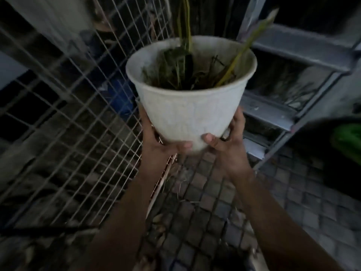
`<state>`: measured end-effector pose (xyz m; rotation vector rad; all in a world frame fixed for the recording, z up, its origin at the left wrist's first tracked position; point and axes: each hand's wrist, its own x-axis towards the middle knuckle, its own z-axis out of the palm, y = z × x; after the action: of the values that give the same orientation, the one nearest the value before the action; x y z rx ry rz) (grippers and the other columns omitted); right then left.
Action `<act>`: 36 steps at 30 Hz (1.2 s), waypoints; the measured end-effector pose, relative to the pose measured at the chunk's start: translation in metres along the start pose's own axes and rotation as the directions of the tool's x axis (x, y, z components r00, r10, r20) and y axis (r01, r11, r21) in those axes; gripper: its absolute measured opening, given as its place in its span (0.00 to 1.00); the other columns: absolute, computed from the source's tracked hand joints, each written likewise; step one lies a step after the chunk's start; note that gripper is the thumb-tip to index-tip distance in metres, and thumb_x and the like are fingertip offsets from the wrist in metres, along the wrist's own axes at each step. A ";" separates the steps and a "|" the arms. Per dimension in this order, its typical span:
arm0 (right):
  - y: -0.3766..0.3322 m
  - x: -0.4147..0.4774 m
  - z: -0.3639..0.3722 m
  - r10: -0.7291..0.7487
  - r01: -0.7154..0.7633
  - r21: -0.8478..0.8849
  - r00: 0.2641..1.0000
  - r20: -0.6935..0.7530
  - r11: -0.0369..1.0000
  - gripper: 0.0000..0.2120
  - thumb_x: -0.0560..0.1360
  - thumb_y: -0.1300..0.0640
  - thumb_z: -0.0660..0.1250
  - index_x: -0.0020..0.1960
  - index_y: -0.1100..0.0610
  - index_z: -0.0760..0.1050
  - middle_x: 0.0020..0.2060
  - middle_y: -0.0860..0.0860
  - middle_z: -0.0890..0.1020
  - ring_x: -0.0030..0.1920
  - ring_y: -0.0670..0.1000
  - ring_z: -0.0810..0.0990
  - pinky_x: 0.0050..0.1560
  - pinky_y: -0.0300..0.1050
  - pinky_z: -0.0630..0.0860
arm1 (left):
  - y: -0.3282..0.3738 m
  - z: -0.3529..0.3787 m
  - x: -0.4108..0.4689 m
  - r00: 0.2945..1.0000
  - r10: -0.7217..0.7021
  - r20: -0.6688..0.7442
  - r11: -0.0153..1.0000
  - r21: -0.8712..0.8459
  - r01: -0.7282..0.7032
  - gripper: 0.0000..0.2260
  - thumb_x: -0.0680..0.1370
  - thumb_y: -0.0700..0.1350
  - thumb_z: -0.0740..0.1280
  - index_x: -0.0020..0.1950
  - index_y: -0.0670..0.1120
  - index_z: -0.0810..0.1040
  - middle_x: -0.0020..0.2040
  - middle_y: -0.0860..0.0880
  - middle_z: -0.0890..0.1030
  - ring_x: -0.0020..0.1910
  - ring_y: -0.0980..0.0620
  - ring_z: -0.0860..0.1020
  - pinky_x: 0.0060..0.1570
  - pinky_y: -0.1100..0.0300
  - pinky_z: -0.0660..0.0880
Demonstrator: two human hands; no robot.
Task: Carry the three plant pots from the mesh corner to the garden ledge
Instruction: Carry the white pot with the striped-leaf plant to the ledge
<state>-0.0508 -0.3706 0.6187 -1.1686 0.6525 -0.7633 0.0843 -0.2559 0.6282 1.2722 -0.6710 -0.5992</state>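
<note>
A white plant pot (190, 112) with dry soil and a few long yellow-green stems hangs in the air in the middle of the view. My left hand (158, 141) cups its base from the left, thumb across the front. From the right, my right hand (228, 145) grips the base, thumb pressed on the pot's lower front. Both hands hold the pot upright above the paved ground. No other pot shows in this dim, blurred frame.
A white wire mesh panel (64, 122) leans along the left. Grey metal steps (289, 106) rise at the right behind the pot. Small square paving tiles (205, 208) cover the ground below. A dark shape with something green (347, 141) sits at the right edge.
</note>
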 end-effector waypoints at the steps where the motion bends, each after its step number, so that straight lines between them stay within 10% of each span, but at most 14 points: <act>1: -0.037 -0.014 0.012 -0.011 0.011 0.003 1.000 0.002 1.000 0.54 0.63 0.64 0.81 0.81 0.45 0.55 0.76 0.48 0.67 0.74 0.50 0.71 0.63 0.70 0.79 | 0.038 0.003 -0.007 1.000 0.011 -0.010 1.000 0.014 -0.011 0.61 0.59 0.37 0.80 0.84 0.47 0.48 0.81 0.42 0.64 0.77 0.40 0.70 0.65 0.44 0.79; 7: -0.194 -0.084 0.058 -0.191 0.194 -0.025 0.978 0.082 0.981 0.52 0.65 0.53 0.81 0.80 0.38 0.55 0.79 0.45 0.65 0.78 0.52 0.68 0.68 0.69 0.75 | 0.200 0.016 -0.048 0.985 0.165 -0.044 0.985 0.051 -0.163 0.61 0.60 0.40 0.83 0.84 0.55 0.50 0.81 0.50 0.65 0.76 0.50 0.72 0.62 0.54 0.81; 21: -0.320 -0.199 0.119 -0.456 0.484 0.062 0.766 0.453 0.873 0.53 0.59 0.31 0.82 0.75 0.22 0.55 0.78 0.32 0.62 0.77 0.41 0.68 0.68 0.54 0.79 | 0.383 0.029 -0.218 0.776 0.493 -0.394 0.869 0.270 -0.415 0.57 0.62 0.42 0.82 0.84 0.50 0.53 0.76 0.50 0.73 0.72 0.49 0.76 0.60 0.49 0.83; 23: -0.328 -0.226 0.147 -0.464 0.463 0.139 0.722 0.514 0.875 0.52 0.59 0.30 0.81 0.75 0.23 0.56 0.76 0.27 0.63 0.74 0.35 0.69 0.64 0.45 0.81 | 0.403 0.013 -0.248 0.727 0.523 -0.445 0.852 0.309 -0.423 0.56 0.62 0.42 0.82 0.84 0.50 0.54 0.76 0.49 0.73 0.72 0.48 0.77 0.57 0.52 0.83; 36: -0.292 -0.411 0.366 -0.370 0.164 0.331 0.413 0.832 0.929 0.55 0.61 0.34 0.82 0.79 0.29 0.54 0.81 0.39 0.62 0.78 0.48 0.69 0.69 0.63 0.77 | 0.493 -0.154 -0.462 0.403 0.695 -0.596 0.715 0.633 -0.297 0.51 0.64 0.37 0.81 0.81 0.48 0.58 0.73 0.47 0.76 0.71 0.45 0.77 0.60 0.50 0.82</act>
<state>-0.0579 0.1048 1.0221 -1.3016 -0.5332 -0.3471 -0.0931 0.2795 1.0307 1.4643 -0.3567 0.7348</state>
